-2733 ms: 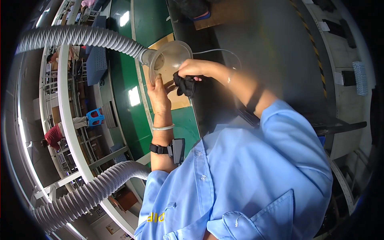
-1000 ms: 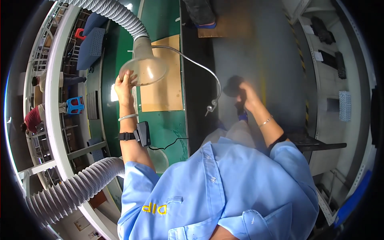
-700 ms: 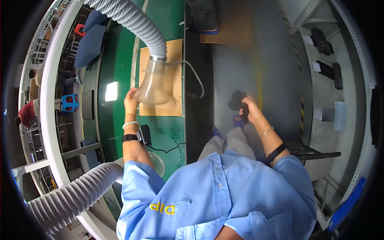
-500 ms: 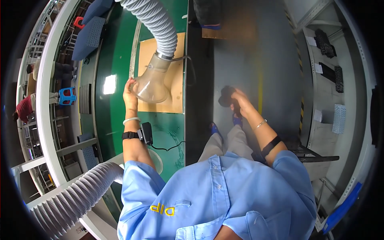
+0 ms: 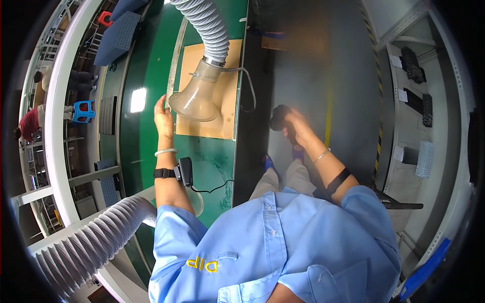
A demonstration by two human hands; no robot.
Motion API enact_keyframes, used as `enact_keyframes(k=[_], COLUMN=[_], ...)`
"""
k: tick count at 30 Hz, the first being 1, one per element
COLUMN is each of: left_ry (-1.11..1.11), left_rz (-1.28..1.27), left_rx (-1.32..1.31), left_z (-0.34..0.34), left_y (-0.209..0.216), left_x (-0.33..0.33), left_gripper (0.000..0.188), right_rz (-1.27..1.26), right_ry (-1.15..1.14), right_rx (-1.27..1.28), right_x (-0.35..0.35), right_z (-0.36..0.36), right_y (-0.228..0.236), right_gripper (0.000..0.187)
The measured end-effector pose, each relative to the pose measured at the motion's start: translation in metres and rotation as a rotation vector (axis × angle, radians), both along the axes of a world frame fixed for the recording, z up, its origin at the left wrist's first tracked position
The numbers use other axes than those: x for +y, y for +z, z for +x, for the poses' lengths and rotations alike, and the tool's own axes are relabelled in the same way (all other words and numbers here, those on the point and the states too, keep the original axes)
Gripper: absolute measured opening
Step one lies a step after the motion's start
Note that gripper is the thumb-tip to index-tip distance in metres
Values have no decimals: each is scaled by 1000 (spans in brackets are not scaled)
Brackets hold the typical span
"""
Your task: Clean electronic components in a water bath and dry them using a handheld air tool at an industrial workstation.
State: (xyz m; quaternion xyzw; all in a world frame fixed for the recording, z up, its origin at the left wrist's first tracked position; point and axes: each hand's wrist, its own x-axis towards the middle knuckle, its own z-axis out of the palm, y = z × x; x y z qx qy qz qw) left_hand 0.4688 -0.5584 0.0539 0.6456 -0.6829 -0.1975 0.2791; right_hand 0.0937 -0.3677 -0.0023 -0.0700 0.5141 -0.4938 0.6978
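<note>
My left hand (image 5: 163,121) is beside the rim of a clear funnel-shaped fume hood (image 5: 194,103), its fingers stretched out and nothing visible in it. The hood hangs from a white corrugated duct (image 5: 204,28) above a tan board (image 5: 228,101) on the green bench. Over the floor to the right of the bench, the fingers of my right hand (image 5: 301,130) are wrapped round a dark, rounded object (image 5: 280,117). That object is blurred, and I cannot make out its kind. A strap with a small black device (image 5: 186,171) sits on my left forearm, trailing a thin cable.
Another corrugated duct (image 5: 96,247) runs at the lower left by a white frame. Shelving (image 5: 409,121) with black and pale-blue items stands on the right. A blue stool (image 5: 83,111) and people are beyond the bench. A tan mat (image 5: 293,40) lies on the floor ahead.
My left hand has come away from the hood's rim, its fingers now straighter. The hood looks slightly tilted and shifted. My right hand has moved a little left with the dark object.
</note>
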Motion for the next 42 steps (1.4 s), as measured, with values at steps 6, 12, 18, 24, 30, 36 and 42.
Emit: enact_keyframes(k=[6, 12, 18, 24, 30, 36, 42], left_ry=[-15, -364, -561, -640, -771, -1014, -1269], left_rz=[-347, -444, -229, 149, 519, 702, 766], left_rx=[156, 12, 45, 341, 416, 497, 405], left_z=[-72, -152, -217, -348, -354, -448, -510], left_y=[46, 62, 41, -17, -34, -27, -12], left_x=[26, 48, 45, 91, 16, 70, 137], left_gripper=[39, 35, 30, 29, 27, 24, 24], right_rz=[28, -161, -289, -232, -332, -338, -348], right_ry=[-223, -254, -412, -704, -1078, -1381, -1688], right_rx=[-227, -483, -542, -503, -332, -145, 107], right_x=[-14, -6, 26, 130, 139, 257, 368], right_z=[-21, -59, -115, -251, -181, -158, -101], right_y=[7, 7, 9, -34, -3, 49, 42], right_gripper=[17, 12, 13, 17, 21, 24, 26])
